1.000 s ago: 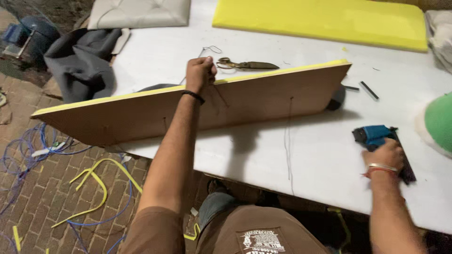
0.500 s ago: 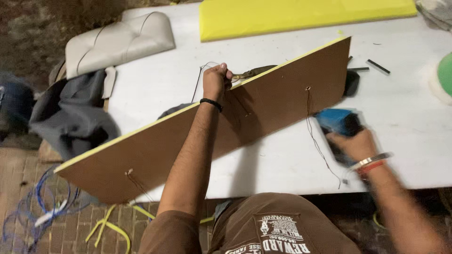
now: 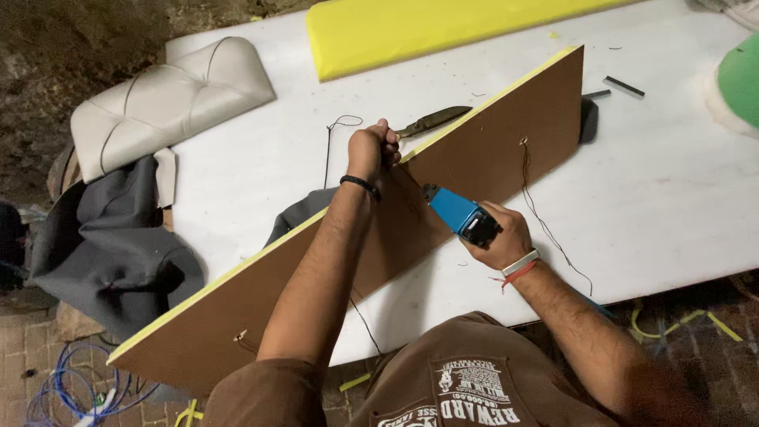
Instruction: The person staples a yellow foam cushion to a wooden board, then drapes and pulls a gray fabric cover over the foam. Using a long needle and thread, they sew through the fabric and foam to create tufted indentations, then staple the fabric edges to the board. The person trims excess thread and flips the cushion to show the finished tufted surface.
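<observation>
Head view, looking straight down. Stapling step in hand, by the look of it: left hand (image 3: 371, 150) clenched tight over the top edge of the board (image 3: 332, 269), apparently pinching dark fabric there, though what sits under the fist cannot be made out. Right hand (image 3: 500, 237) wrapped shut around a blue staple gun (image 3: 460, 215), nose pressed against the brown face just below that fist. Next move likely calling for a firm squeeze with the nose flat and the fist clear of the tip.

Board standing on its long edge, slanting across the white table (image 3: 672, 198), low end hanging past the near-left corner. Brown face toward the body, thin yellow foam along the top edge, dark cords (image 3: 545, 217) dangling from small holes. Scissors (image 3: 433, 120) lying just behind the board. Grey cushion (image 3: 170, 99) at the table's far-left corner, yellow foam slab (image 3: 411, 32) at the far edge.
</observation>
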`<state>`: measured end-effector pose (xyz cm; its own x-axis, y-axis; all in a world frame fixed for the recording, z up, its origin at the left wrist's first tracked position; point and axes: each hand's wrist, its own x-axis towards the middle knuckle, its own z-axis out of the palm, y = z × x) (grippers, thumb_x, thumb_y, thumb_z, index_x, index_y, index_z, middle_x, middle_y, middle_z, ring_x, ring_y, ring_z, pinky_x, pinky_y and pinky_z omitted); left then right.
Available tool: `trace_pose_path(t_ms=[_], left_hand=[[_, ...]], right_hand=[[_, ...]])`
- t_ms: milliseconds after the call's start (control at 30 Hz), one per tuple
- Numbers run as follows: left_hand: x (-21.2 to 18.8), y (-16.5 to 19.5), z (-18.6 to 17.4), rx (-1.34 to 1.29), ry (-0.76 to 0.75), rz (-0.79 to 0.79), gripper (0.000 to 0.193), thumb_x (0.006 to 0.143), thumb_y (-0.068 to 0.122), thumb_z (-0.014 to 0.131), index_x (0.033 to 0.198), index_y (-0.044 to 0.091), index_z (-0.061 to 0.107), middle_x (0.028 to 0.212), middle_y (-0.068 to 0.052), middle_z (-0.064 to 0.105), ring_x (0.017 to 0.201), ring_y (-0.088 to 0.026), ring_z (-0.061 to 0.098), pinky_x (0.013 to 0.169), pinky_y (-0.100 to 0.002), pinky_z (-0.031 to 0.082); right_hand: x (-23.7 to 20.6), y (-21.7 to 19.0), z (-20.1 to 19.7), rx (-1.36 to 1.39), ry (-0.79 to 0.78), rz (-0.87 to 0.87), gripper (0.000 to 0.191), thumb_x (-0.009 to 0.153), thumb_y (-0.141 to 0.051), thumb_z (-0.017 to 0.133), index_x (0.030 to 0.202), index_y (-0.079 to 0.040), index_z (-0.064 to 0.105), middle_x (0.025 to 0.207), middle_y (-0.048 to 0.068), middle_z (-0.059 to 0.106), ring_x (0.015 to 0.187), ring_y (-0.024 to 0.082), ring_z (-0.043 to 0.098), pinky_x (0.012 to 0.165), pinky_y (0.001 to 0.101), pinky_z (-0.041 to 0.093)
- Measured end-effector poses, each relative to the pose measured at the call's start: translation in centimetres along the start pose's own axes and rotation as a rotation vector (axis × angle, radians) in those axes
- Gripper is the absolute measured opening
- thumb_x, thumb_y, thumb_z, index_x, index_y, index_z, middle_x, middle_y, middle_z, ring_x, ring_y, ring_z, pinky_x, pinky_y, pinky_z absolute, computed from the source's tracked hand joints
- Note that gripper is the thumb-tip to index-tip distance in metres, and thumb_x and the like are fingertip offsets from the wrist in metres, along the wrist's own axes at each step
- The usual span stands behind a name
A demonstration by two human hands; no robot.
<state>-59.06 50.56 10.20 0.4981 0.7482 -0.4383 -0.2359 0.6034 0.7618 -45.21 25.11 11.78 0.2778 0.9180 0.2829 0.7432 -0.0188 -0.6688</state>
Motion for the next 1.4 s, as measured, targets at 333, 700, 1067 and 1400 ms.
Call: trace_pose_path(t_ms=[333,700,1067,1400], left_hand=[[-0.4,-0.5,0.6,-0.057,0.056,-0.01,0.034,0.106,0.02,0.046,0.073,0.009,0.052,0.067,-0.003,0.05,0.055,-0.015,0.039,0.053,-0.031,0.035],[0.7,-0.8,-0.5,0.014,0.042,0.033,0.04,0.106,0.022,0.046,0.069,0.007,0.052,0.058,-0.003,0.044,0.05,-0.016,0.038,0.049,-0.032,0.036],[-3.6,-1.2,-0.3,0.255,-0.034,0.296,0.042,0.106,0.024,0.053,0.069,0.006,0.059,0.058,-0.002,0.051,0.051,-0.012,0.042,0.05,-0.028,0.035],[-15.0,-5.7,8.9,0.841,0.394,0.787,0.034,0.104,0.024,0.065,0.079,0.0,0.066,0.067,-0.006,0.062,0.062,-0.011,0.057,0.059,-0.027,0.044]], right_hand=[[-0.8,0.1,1.3,-0.056,0.01,0.013,0.04,0.073,-0.018,0.085,0.107,-0.004,0.07,0.094,0.014,0.074,0.081,0.031,0.074,0.07,0.0384,0.061],[-1.3,0.8,0.1,-0.102,0.031,0.079,0.042,0.071,-0.019,0.086,0.109,-0.004,0.072,0.098,0.015,0.075,0.087,0.035,0.073,0.075,0.0437,0.061],[-1.8,22.9,-11.5,-0.424,-0.186,0.721,0.052,0.083,-0.036,0.083,0.124,-0.005,0.072,0.108,0.031,0.07,0.099,0.046,0.07,0.088,0.0511,0.057],[5.2,21.5,-18.9,-0.211,0.09,-0.208,0.05,0.086,-0.014,0.08,0.134,-0.01,0.069,0.136,0.014,0.058,0.136,0.031,0.056,0.118,0.0418,0.05]])
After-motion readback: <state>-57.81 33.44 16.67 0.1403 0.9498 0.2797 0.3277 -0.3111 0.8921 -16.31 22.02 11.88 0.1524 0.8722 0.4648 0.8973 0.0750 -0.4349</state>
